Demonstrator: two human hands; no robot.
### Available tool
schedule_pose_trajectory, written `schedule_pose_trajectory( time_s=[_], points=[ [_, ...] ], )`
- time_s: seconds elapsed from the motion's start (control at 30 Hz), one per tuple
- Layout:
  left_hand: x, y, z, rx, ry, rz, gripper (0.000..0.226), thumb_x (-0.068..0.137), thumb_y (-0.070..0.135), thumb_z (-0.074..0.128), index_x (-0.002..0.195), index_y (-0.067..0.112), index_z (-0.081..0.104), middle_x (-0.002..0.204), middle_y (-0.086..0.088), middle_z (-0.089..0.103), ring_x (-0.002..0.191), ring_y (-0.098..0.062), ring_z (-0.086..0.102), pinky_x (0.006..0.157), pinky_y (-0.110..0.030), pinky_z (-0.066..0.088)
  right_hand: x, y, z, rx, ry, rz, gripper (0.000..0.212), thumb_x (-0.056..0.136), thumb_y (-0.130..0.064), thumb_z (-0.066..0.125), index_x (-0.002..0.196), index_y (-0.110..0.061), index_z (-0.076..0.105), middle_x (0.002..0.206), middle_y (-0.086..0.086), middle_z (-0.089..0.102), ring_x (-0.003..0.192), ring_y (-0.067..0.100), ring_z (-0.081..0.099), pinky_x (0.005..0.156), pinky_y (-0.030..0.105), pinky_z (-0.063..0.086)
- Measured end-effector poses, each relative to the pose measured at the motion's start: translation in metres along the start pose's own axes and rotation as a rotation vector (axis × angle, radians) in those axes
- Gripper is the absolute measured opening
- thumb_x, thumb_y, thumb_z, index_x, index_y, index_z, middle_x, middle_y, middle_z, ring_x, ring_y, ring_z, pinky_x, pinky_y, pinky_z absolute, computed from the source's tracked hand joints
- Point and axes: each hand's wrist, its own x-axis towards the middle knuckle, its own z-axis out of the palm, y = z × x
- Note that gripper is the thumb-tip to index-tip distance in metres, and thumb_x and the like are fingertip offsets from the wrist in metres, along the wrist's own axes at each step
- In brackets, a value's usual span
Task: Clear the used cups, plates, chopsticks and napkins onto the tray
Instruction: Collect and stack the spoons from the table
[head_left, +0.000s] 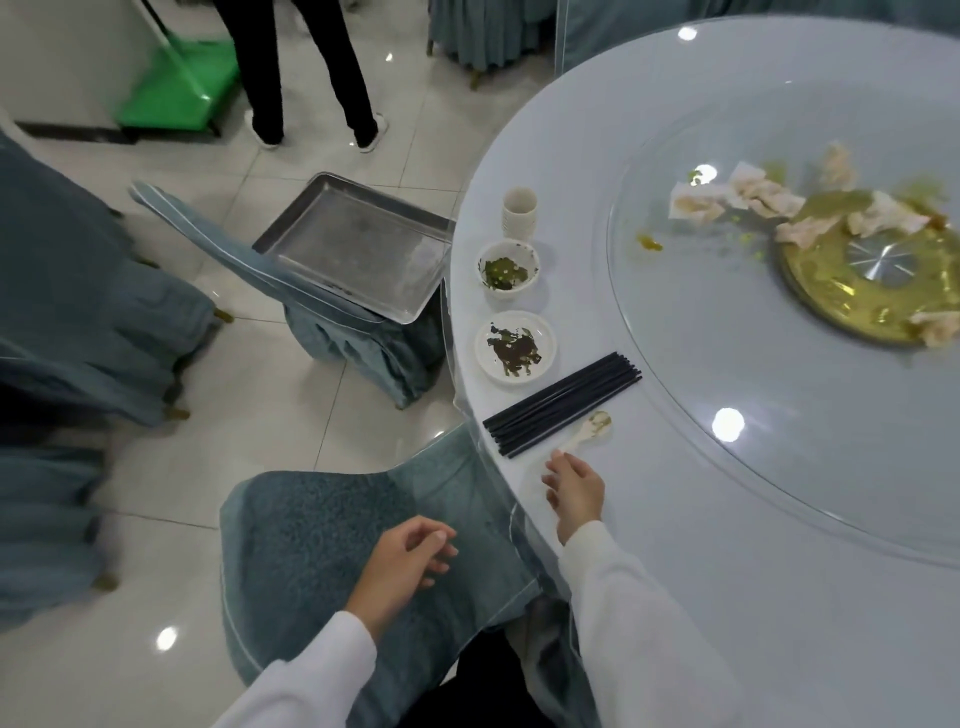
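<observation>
The right hand (574, 491) rests by the spoon (587, 432) handle, fingertips touching it, grip unclear; the left hand (410, 556) hangs loosely curled, holding nothing. Better to gather the chopsticks (563, 404) beside it as one bundle and carry them to the tray (353, 244) on the far-left chair.

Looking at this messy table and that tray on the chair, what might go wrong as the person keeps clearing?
The metal tray rests on a cloth-covered chair and overhangs its seat, so loading one side could tip it. The small plate and bowl hold wet scraps near the table edge; a knock could drop them on the tiled floor. The right hand touches the spoon beside loose chopsticks, which could roll off.
</observation>
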Motion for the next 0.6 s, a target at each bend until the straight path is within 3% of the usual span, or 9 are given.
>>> schedule_pose_trajectory(
  time_s=[0.37,0.6],
  points=[
    [-0.009,-0.014,-0.011,0.003,-0.017,0.039,0.018,0.106,0.013,0.057,0.101,0.014,0.075,0.091,-0.002,0.08,0.075,-0.013,0.072,0.066,-0.025,0.054,-0.012,0.004,0.003,-0.016,0.038,-0.018,0.027,0.102,-0.013,0.068,0.127,-0.005,0.066,0.111,0.013,0.073,0.084,0.021,0.069,0.074,0.027,0.058],
    [-0.014,-0.021,-0.019,-0.027,-0.105,0.103,0.018,0.106,0.014,0.057,0.101,0.016,0.074,0.093,-0.002,0.08,0.078,-0.014,0.072,0.067,-0.025,0.053,-0.046,0.016,-0.004,-0.008,0.008,-0.034,0.024,0.102,-0.01,0.067,0.126,-0.01,0.067,0.112,0.013,0.076,0.099,0.03,0.076,0.084,0.035,0.063]
  ],
)
